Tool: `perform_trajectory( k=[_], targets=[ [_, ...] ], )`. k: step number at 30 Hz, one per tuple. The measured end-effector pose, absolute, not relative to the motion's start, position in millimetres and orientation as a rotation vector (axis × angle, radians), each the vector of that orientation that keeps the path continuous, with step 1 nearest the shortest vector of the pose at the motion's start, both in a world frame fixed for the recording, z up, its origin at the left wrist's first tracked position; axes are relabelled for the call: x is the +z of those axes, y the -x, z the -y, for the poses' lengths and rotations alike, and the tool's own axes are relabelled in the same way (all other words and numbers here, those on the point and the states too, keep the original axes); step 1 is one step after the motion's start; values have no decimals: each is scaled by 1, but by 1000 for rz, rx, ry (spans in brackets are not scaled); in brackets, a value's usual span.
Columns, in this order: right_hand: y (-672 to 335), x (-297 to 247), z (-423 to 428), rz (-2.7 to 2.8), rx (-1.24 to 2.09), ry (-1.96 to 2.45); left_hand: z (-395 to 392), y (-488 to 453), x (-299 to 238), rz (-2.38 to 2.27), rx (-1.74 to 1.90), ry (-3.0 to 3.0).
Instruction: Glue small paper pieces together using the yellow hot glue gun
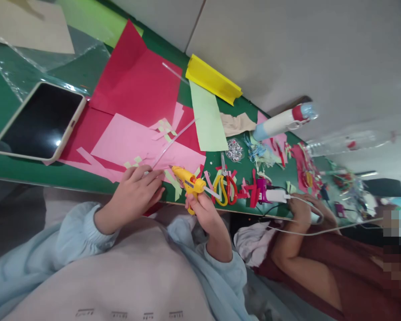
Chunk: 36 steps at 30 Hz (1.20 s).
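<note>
My right hand [203,210] is wrapped round the handle of a yellow glue gun [187,179], whose nozzle points left toward the pink paper [127,142]. My left hand [137,189] rests at the table's near edge with fingers curled onto the pink paper, next to a thin clear stick [173,140]. What its fingertips pinch, if anything, is too small to make out. Small pale green strips [165,129] lie on the pink sheet.
A tablet [40,120] lies at the left on the green table [6,165]. Red paper [137,80], a light green sheet [205,118], yellow folded card [214,80], scissors [225,185] and scraps lie around. Another person's arm [297,232] rests at the right by a white plug [276,195].
</note>
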State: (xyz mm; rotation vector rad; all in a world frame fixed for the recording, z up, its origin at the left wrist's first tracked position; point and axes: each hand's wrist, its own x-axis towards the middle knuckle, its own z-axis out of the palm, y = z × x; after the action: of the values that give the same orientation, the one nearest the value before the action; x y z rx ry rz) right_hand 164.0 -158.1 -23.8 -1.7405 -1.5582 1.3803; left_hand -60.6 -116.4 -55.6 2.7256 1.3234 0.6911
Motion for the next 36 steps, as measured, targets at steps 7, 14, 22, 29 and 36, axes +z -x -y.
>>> perform_trajectory(
  k=[7,14,22,29,36],
  targets=[
    [-166,-19,157,1564,1380,1844,114,61,-55,-1308,669,-2731],
    [-162,-12,154,1576,1384,1876,113,59,-54,-1309,622,-2776],
    [-159,-4,153,1552,1411,1855,110,55,-52,-1306,572,-2815],
    [-155,-2,151,1580,1354,1861,108,54,-48,-1315,547,-2826],
    [-153,-4,152,1604,1298,1846,108,54,-49,-1319,534,-2851]
  ],
)
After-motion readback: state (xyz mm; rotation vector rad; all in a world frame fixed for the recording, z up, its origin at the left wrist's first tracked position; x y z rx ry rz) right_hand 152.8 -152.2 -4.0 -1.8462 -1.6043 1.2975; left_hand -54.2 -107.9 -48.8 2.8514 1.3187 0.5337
